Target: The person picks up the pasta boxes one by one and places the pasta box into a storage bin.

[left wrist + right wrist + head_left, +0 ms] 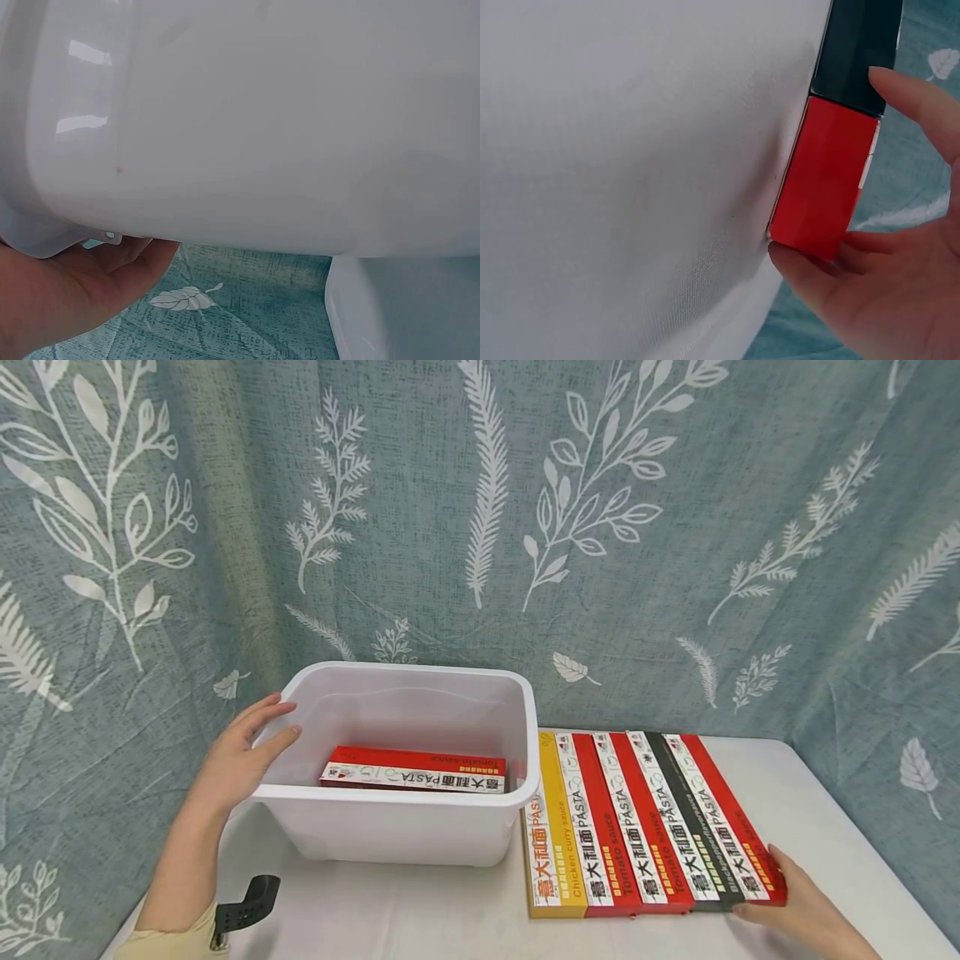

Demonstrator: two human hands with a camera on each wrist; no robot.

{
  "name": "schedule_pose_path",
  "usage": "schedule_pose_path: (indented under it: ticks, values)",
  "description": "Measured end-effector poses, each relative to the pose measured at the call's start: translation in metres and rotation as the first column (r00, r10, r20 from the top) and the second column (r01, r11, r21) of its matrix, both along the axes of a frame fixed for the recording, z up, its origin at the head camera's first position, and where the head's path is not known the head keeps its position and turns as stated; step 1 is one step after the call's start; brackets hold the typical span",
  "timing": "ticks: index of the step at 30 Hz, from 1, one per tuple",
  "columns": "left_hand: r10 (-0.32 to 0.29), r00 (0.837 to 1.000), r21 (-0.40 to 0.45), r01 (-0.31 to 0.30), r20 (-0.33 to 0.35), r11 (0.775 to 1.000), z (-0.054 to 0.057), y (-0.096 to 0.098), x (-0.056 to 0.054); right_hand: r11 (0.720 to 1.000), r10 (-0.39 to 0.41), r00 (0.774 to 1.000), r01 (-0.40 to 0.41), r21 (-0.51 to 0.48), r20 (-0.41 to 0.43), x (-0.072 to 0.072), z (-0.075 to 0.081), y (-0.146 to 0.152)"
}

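A white plastic tub stands left of centre, with a red tomato sauce pasta box lying inside. My left hand is at the tub's left rim, fingers and thumb extended over it; the left wrist view shows the hand beside the rim's outer side. Right of the tub lies a row of long pasta boxes: a yellow chicken curry one, red tomato sauce ones, a black pepper one and a red one at the right end. My right hand touches the row's near right corner, thumb by the black end, fingers beside the red box.
All of this rests on a white-covered table. A blue-green curtain with white leaf prints hangs close behind and along both sides. The tub's right wall is close to the yellow box.
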State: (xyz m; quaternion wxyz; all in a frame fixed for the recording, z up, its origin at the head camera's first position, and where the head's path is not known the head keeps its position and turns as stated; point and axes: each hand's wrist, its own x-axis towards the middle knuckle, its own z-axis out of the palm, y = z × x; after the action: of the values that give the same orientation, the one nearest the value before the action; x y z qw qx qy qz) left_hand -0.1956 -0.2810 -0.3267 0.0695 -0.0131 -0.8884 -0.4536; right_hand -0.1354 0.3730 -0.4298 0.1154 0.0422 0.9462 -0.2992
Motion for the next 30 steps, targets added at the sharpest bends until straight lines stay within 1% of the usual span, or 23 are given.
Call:
schedule_pose_path:
  ticks: [2,5,9,17,24,30]
  values:
    - [0.001,1.0,0.0,-0.001,0.004,1.0,0.0002,0.0004,-0.0002,1.0,0.015,1.0,-0.015,-0.005,-0.008,-0.0005,-0.0018,0.0011]
    - [0.0,1.0,0.006,0.0,0.001,1.0,0.0003,0.0008,-0.0004,0.999,0.029,1.0,-0.029,0.018,-0.009,-0.0012,-0.0039,0.0032]
    - [-0.003,1.0,0.013,0.003,-0.005,1.0,0.0004,0.0009,-0.0002,0.996,0.041,0.999,-0.04,0.076,-0.018,-0.0029,-0.0046,0.0056]
    - [0.0,1.0,0.015,0.0,-0.005,1.0,0.0014,0.0012,0.0005,0.989,0.061,0.997,-0.054,0.135,-0.05,-0.0046,-0.0048,0.0083]
    - [-0.001,1.0,0.015,0.001,0.005,1.0,0.0018,0.0017,0.0007,0.986,0.035,0.999,-0.034,0.162,-0.003,-0.0051,-0.0025,0.0078]
    - [-0.001,1.0,0.016,0.001,0.001,1.0,0.0026,0.0016,0.0013,0.983,0.035,0.999,-0.038,0.18,0.017,-0.0053,-0.0002,0.0095]
